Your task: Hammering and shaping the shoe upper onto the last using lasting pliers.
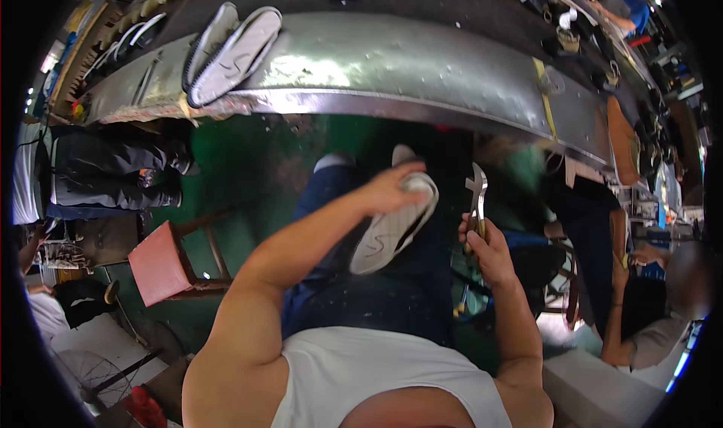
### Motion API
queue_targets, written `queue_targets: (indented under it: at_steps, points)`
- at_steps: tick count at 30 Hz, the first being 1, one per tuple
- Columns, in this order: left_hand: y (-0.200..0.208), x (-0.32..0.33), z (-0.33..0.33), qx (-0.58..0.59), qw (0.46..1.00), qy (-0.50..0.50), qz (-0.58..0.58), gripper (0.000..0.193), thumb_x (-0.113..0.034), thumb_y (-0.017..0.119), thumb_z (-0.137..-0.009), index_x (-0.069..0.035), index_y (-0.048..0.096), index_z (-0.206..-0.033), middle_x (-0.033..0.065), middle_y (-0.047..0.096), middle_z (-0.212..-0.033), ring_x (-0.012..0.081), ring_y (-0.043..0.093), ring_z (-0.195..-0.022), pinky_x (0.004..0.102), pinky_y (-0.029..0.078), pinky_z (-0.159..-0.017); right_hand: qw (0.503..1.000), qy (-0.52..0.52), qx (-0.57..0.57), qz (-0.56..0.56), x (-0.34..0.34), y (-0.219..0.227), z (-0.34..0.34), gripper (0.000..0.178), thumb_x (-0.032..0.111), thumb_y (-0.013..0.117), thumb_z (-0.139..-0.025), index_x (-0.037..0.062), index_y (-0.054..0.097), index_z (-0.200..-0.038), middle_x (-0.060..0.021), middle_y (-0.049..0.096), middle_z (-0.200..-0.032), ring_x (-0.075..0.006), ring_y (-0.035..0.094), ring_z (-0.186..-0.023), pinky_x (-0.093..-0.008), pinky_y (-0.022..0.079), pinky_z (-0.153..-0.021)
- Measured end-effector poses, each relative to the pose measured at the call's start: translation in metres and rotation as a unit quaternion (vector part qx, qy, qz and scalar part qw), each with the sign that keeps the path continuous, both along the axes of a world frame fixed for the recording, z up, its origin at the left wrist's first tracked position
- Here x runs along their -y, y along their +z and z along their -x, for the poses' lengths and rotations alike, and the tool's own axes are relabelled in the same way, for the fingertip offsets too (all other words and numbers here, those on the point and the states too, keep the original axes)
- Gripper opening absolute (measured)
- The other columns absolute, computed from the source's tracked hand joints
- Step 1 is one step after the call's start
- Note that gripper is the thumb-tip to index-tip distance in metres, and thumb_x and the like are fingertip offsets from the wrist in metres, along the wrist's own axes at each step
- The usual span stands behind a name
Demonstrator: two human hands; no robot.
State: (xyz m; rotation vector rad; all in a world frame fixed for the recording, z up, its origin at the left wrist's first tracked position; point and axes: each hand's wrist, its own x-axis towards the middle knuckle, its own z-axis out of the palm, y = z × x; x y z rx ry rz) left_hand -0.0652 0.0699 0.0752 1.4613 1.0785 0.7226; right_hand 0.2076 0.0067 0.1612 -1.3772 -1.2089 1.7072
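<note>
Currently apart: left hand (396, 192) clasping one shoe (382, 238), right hand (488, 247) pincers (480, 192) (one pair).

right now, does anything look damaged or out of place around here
Yes: the metal bench looks ragged and patchy along its front edge near the pale shoes, unlike the smoother stretch rightward. Nothing odd shows on the held pliers.

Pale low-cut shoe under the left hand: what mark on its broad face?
A dark wavy line on the pale low-cut shoe; best seen in the head view.
</note>
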Motion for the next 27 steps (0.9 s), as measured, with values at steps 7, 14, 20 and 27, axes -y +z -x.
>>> queue_targets:
  at_steps: [7,14,20,27]
  points:
    - [0.056,0.051,0.046,0.254,0.954,0.072,0.141,0.066,-0.012,0.069,-0.095,-0.014,0.035,-0.152,0.0016,0.062,-0.116,0.0091,0.056,-0.106,0.0285,0.046,-0.096,0.970,0.202,0.121,-0.052,0.035,0.034,0.044,0.033,0.017,0.060,-0.099,-0.0010,0.057,-0.126,-0.0082,0.071,-0.095,-0.0126,0.063,-0.082,-0.0286,0.051,-0.079]
    - [0.056,0.069,0.060,0.190,0.978,0.061,0.061,0.058,-0.021,0.061,-0.102,-0.015,0.032,-0.152,0.0032,0.061,-0.118,0.0108,0.054,-0.111,0.0299,0.044,-0.100,0.965,0.255,-0.033,0.052,0.021,0.015,0.068,0.035,0.021,0.058,-0.100,-0.0021,0.057,-0.128,-0.0077,0.068,-0.100,-0.0144,0.062,-0.083,-0.0307,0.051,-0.079]
    - [0.056,0.070,0.069,0.113,0.990,0.082,0.012,0.048,-0.022,0.059,-0.103,-0.011,0.043,-0.147,0.0040,0.060,-0.121,0.0123,0.054,-0.112,0.0300,0.043,-0.100,0.949,0.281,0.006,0.140,0.003,0.020,0.081,0.031,0.025,0.058,-0.102,-0.0007,0.057,-0.120,-0.0051,0.065,-0.091,-0.0142,0.063,-0.076,-0.0297,0.053,-0.070]
    - [0.019,0.064,0.070,0.214,0.966,0.141,0.040,0.042,-0.008,0.061,-0.099,-0.010,0.052,-0.140,0.0041,0.061,-0.119,0.0118,0.057,-0.109,0.0286,0.047,-0.097,0.922,0.211,0.207,-0.250,0.013,-0.054,0.096,0.026,0.017,0.064,-0.095,-0.0015,0.059,-0.112,-0.0231,0.067,-0.090,-0.0442,0.065,-0.086,-0.0481,0.052,-0.076]
